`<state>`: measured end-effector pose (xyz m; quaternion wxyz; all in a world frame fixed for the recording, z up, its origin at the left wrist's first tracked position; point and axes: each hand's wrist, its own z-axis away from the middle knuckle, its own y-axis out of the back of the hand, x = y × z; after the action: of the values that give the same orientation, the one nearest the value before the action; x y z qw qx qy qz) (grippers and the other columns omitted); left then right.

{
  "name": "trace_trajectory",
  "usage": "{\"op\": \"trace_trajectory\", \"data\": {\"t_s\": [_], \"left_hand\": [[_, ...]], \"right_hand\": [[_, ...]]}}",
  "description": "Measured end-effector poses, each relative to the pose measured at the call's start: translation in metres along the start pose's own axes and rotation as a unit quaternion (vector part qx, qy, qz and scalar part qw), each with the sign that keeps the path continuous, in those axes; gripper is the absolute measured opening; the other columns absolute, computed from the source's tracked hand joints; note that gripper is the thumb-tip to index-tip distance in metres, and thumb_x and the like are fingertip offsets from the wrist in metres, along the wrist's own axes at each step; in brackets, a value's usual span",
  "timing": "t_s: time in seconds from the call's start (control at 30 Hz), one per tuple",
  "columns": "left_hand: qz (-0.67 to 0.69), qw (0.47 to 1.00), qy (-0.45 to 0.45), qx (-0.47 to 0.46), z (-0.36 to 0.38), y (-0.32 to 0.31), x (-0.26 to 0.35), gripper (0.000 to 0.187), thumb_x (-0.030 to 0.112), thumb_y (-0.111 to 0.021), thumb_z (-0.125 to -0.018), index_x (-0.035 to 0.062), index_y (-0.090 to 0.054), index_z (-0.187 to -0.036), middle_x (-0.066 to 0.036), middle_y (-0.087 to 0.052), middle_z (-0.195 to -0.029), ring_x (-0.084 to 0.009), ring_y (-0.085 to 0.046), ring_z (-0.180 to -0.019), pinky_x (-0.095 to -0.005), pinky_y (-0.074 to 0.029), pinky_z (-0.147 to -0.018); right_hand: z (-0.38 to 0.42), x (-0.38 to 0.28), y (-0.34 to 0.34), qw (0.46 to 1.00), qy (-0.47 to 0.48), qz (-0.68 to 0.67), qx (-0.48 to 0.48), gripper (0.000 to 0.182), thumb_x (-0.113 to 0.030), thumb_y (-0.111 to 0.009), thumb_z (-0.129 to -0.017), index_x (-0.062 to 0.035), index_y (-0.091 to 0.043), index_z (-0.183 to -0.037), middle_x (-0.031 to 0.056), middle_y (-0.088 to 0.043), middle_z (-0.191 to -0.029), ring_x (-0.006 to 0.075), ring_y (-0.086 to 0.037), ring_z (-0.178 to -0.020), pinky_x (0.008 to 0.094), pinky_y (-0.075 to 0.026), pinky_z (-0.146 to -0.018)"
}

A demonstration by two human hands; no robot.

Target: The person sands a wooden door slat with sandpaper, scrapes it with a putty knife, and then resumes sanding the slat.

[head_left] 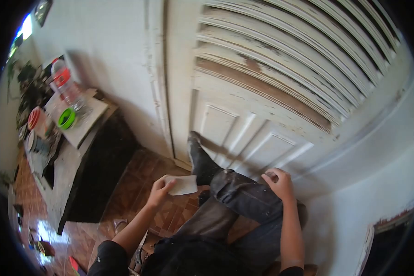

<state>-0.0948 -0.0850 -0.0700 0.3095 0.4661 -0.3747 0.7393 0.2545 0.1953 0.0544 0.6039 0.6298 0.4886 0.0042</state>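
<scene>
My left hand (pixel 159 191) pinches a pale, flat rectangular piece (pixel 183 185) that looks like paper or a thin sheet; its exact kind I cannot make out. The piece sticks out to the right, near a dark-covered foot (pixel 201 161) propped against the white door (pixel 262 124). Above the bent knee in dark trousers (pixel 248 193) is my right hand (pixel 279 183), with its fingers curled together. Whatever those fingers hold, if anything, is hidden. Old paint is chipped and worn on the door's louvred slats (pixel 280 60).
At left stands a dark-sided table (pixel 101 161) bearing a clear plastic bottle (pixel 69 87), a green ring-shaped item (pixel 66 118) and a red-topped container (pixel 39 120). Brown tiles (pixel 138 184) cover the floor. A red object (pixel 77 266) lies at lower left.
</scene>
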Motion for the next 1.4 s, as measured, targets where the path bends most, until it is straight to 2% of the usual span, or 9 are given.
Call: {"op": "trace_trajectory", "data": {"t_s": [0.1, 0.37, 0.6, 0.83, 0.93, 1.0, 1.1, 1.3, 1.4], "left_hand": [[-0.023, 0.989, -0.047, 0.141, 0.052, 0.074, -0.016, 0.033, 0.03, -0.073, -0.099, -0.0012, -0.069, -0.11, -0.002, -0.071, -0.101, -0.0138, -0.067, -0.096, -0.0322, -0.054, -0.09], [-0.293, 0.899, -0.127, 0.299, 0.13, 0.171, -0.101, 0.028, 0.022, -0.061, -0.106, -0.0057, -0.064, -0.104, -0.02, -0.064, -0.086, -0.0151, -0.058, -0.084, -0.0373, -0.051, -0.078], [-0.412, 0.832, -0.166, 0.333, 0.144, 0.162, -0.109, 0.029, 0.024, -0.055, -0.106, -0.002, -0.068, -0.103, -0.026, -0.07, -0.1, -0.0501, -0.063, -0.098, -0.0509, -0.052, -0.083], [-0.316, 0.846, -0.18, 0.389, 0.135, 0.16, -0.105, 0.031, 0.026, -0.059, -0.108, -0.0039, -0.065, -0.103, -0.025, -0.067, -0.09, -0.0438, -0.067, -0.089, -0.0418, -0.052, -0.077], [-0.34, 0.845, -0.181, 0.37, 0.14, 0.157, -0.098, 0.016, 0.008, -0.071, -0.092, -0.0026, -0.068, -0.104, -0.021, -0.068, -0.095, -0.0393, -0.069, -0.092, -0.0381, -0.055, -0.079], [-0.371, 0.821, -0.234, 0.365, 0.144, 0.152, -0.093, 0.032, -0.007, -0.075, -0.072, -0.0001, -0.072, -0.103, -0.016, -0.07, -0.102, -0.0356, -0.07, -0.094, -0.038, -0.056, -0.081], [-0.429, 0.76, -0.326, 0.363, 0.155, 0.14, -0.081, 0.033, -0.005, -0.078, -0.072, 0.0026, -0.074, -0.103, -0.014, -0.071, -0.102, -0.0343, -0.07, -0.093, -0.0386, -0.056, -0.081], [-0.434, 0.669, -0.484, 0.36, 0.191, 0.072, 0.024, 0.033, 0.002, -0.083, -0.066, 0.0093, -0.076, -0.098, -0.006, -0.07, -0.092, -0.0268, -0.069, -0.085, -0.0387, -0.057, -0.075], [-0.394, 0.681, -0.509, 0.349, 0.194, 0.058, 0.042, 0.034, 0.003, -0.086, -0.067, 0.0088, -0.077, -0.099, -0.007, -0.071, -0.091, -0.0259, -0.07, -0.087, -0.0374, -0.057, -0.076]], "right_hand": [[-0.02, -0.036, 0.006, 0.999, 0.038, -0.025, -0.03, 0.017, -0.017, -0.079, -0.091, -0.0021, -0.074, -0.097, 0.0124, -0.073, -0.081, 0.0234, -0.068, -0.065, 0.0346, -0.054, -0.064], [-0.098, -0.197, 0.027, 0.96, 0.278, 0.035, -0.013, 0.008, -0.006, -0.072, -0.095, 0.0013, -0.072, -0.099, 0.0121, -0.07, -0.085, 0.0191, -0.064, -0.069, 0.0313, -0.05, -0.066], [-0.108, -0.263, 0.003, 0.928, 0.363, 0.046, -0.073, 0.01, -0.006, -0.073, -0.095, 0.002, -0.071, -0.099, 0.0111, -0.07, -0.085, 0.0185, -0.06, -0.067, 0.0326, -0.047, -0.063], [-0.088, -0.274, -0.05, 0.911, 0.372, 0.03, -0.177, 0.009, -0.007, -0.073, -0.094, 0.0006, -0.072, -0.098, 0.0114, -0.07, -0.084, 0.0192, -0.061, -0.064, 0.0333, -0.048, -0.062], [-0.087, -0.283, -0.061, 0.906, 0.375, 0.024, -0.195, 0.009, -0.008, -0.072, -0.094, 0.0002, -0.072, -0.099, 0.0115, -0.07, -0.083, 0.0199, -0.061, -0.063, 0.0339, -0.049, -0.062], [-0.085, -0.287, -0.066, 0.907, 0.364, 0.011, -0.212, 0.01, -0.009, -0.072, -0.095, 0.0, -0.072, -0.099, 0.0115, -0.071, -0.084, 0.0193, -0.062, -0.063, 0.0337, -0.05, -0.062], [-0.071, -0.277, -0.089, 0.908, 0.347, -0.041, -0.229, 0.013, -0.012, -0.073, -0.095, -0.0013, -0.073, -0.101, 0.0108, -0.072, -0.086, 0.0192, -0.064, -0.064, 0.0328, -0.051, -0.064], [-0.003, -0.276, -0.142, 0.867, 0.249, -0.133, -0.411, 0.031, -0.023, -0.081, -0.091, -0.0036, -0.075, -0.115, 0.008, -0.074, -0.104, 0.0165, -0.067, -0.088, 0.0296, -0.053, -0.076], [0.024, -0.287, -0.158, 0.886, 0.268, -0.254, -0.282, 0.042, -0.028, -0.082, -0.091, -0.0064, -0.073, -0.125, 0.0122, -0.069, -0.122, 0.0234, -0.065, -0.108, 0.0339, -0.054, -0.083]]}}
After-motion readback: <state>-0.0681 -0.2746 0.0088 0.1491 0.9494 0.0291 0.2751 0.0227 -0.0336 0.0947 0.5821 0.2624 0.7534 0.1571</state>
